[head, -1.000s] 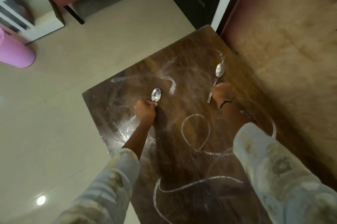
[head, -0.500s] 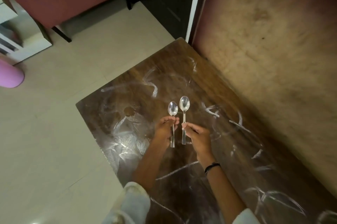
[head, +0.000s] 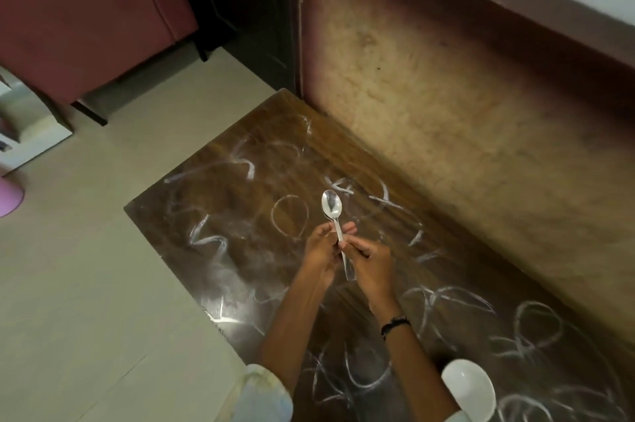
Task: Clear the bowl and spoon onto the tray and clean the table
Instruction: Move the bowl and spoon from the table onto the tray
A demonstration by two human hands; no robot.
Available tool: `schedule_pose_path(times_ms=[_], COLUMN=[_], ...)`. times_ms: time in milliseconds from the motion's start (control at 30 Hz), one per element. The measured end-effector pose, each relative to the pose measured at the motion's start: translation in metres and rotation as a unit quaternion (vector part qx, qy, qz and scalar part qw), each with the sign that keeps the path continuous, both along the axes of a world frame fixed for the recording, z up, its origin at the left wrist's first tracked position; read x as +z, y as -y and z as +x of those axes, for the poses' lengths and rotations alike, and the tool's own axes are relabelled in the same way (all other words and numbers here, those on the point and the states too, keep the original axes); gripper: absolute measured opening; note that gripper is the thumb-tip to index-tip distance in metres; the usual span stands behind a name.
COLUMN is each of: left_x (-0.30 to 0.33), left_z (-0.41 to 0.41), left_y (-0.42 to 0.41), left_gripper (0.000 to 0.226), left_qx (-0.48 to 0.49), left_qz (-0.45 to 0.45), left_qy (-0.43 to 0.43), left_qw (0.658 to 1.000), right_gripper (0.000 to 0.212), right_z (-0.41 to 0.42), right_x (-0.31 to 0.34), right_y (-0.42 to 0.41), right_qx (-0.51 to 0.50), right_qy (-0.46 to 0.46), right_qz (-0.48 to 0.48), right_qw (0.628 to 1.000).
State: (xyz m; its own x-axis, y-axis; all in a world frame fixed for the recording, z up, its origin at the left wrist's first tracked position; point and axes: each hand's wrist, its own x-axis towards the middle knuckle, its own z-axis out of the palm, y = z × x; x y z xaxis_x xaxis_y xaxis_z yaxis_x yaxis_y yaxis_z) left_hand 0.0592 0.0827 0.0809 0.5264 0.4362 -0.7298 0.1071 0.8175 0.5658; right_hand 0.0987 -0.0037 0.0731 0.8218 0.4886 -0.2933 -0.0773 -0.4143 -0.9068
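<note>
Above the middle of the dark wooden table (head: pixel 240 249), both my hands meet on a metal spoon (head: pixel 331 205) held upright, bowl end pointing away from me. My left hand (head: pixel 321 251) pinches the handle from the left. From the right, my right hand (head: pixel 372 265) closes around the lower handle. Only one spoon bowl shows, and I cannot tell if a second spoon lies stacked behind it. A white bowl (head: pixel 469 394) sits on the table near my right forearm at the bottom right. White smears and rings cover the tabletop. No tray is in view.
A textured brown wall (head: pixel 446 119) runs along the table's right side. Beige floor tiles (head: pixel 86 284) lie to the left. A maroon sofa (head: pixel 86 9) and a dark doorway (head: pixel 247 9) are at the back, and a pink object (head: pixel 8 198) sits at the left edge.
A second ago each hand gripped a separate spoon far apart on the table. The hands lifted them, brought them side by side, and now press them together at the centre.
</note>
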Motion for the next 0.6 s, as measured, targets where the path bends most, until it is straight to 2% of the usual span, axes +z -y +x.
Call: schedule_pose_path(times_ms=[267, 400, 500, 600], left_x=[0.038, 0.061, 0.068, 0.074], left_z=[-0.029, -0.058, -0.06, -0.057], left_y=[0.122, 0.231, 0.253, 0.269], left_gripper=[0.019, 0.019, 0.019, 0.027], left_qx=[-0.033, -0.096, -0.099, -0.104], left_qz=[0.029, 0.036, 0.038, 0.036], left_qy=[0.012, 0.002, -0.001, 0.0], left_qw=[0.999, 0.995, 0.994, 0.994], right_gripper=[0.017, 0.016, 0.014, 0.015], right_z=[-0.033, -0.063, -0.066, -0.069], right_x=[0.043, 0.066, 0.066, 0.071], right_y=[0.131, 0.237, 0.26, 0.276], right_qx=[-0.016, -0.007, -0.001, 0.008], right_qy=[0.082, 0.15, 0.182, 0.211], right_qz=[-0.039, -0.093, -0.107, -0.163], right_qw=[0.996, 0.984, 0.977, 0.964])
